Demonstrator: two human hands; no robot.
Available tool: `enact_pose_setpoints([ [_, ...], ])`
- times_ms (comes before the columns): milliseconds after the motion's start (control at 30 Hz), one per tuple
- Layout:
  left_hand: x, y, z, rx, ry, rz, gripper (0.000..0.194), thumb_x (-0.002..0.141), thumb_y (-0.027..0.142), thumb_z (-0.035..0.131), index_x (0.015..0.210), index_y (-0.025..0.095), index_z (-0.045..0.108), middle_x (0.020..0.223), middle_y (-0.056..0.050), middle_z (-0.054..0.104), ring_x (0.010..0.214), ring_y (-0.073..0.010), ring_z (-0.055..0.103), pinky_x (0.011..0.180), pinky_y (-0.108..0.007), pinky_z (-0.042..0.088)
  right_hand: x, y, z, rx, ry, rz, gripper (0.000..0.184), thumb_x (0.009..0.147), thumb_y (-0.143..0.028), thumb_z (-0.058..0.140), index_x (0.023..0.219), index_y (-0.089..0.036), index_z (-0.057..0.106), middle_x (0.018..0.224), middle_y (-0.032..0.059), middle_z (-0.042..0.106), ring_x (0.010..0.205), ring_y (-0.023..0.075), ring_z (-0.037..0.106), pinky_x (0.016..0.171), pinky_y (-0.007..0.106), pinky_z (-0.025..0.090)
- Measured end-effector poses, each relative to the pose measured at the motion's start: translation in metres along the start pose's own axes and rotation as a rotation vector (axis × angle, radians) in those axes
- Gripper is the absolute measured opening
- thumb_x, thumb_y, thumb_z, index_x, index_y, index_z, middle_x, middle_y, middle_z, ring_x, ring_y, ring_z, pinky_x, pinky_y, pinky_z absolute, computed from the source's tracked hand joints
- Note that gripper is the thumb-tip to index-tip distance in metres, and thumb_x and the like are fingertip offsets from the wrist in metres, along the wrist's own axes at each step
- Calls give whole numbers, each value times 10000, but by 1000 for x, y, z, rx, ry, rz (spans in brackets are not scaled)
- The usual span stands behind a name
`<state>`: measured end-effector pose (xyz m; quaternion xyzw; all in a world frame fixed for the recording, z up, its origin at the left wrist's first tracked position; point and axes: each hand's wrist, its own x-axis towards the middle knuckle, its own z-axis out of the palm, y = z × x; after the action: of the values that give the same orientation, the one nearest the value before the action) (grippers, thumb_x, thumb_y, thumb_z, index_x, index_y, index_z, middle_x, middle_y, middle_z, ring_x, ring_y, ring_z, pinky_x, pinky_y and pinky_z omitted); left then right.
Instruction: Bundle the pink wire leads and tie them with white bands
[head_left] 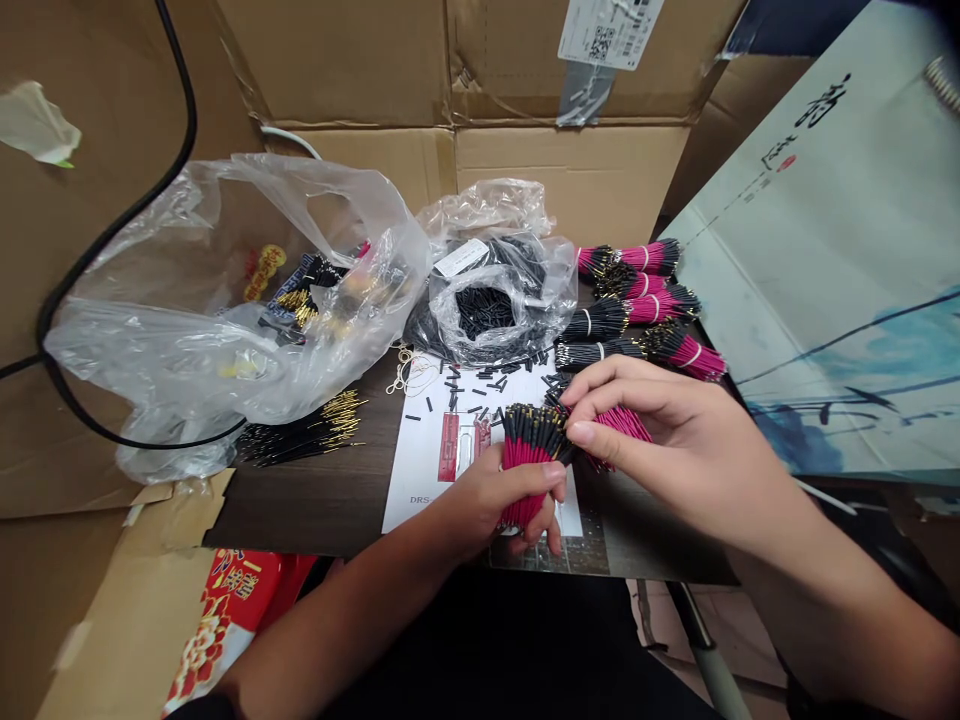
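The bundle (517,455) I held was magenta, with black sleeves and gold flecks at its far end. On my right, the tied bundles (660,303) showed magenta, black and gold under white bands (694,355). Red shapes marked the white paper (409,505), dotted with black tubes (429,404). At left, black pins (300,432) had gold ends, and the whitish, see-through bag (187,350) carried yellow and red print. The near-left box (225,610) was red with a floral pattern. Blue washes and black brushstrokes patterned the pale panel (847,240) at right, against brown cardboard (555,170).
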<state>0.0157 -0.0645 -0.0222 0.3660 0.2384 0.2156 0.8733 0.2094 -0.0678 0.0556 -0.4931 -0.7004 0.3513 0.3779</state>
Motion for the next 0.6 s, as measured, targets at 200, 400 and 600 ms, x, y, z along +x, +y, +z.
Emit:
enact_pose_setpoints([
  [200, 1, -1, 2, 126, 86, 52, 379, 892, 458, 620, 672, 160, 541, 444, 57, 484, 370, -81, 447, 618, -314, 548, 2, 0, 2, -117, -3, -25, 116, 915, -285, 650, 828, -217, 686, 1037, 46, 685, 944, 186, 651, 852, 345, 524],
  [400, 2, -2, 4, 146, 114, 64, 391, 896, 457, 620, 661, 159, 530, 453, 53, 486, 373, -81, 457, 609, -304, 539, -3, -1, 10, -442, 167, -290, 30, 888, -174, 665, 892, -193, 688, 1010, 72, 662, 953, 192, 633, 848, 361, 520],
  [600, 3, 1, 4, 2, 49, 61, 301, 915, 432, 588, 787, 161, 559, 448, 57, 519, 345, -92, 474, 616, -313, 549, -14, 10, 13, -584, 223, -488, 242, 811, -129, 732, 1052, -143, 720, 1095, 136, 690, 973, 242, 635, 858, 417, 523],
])
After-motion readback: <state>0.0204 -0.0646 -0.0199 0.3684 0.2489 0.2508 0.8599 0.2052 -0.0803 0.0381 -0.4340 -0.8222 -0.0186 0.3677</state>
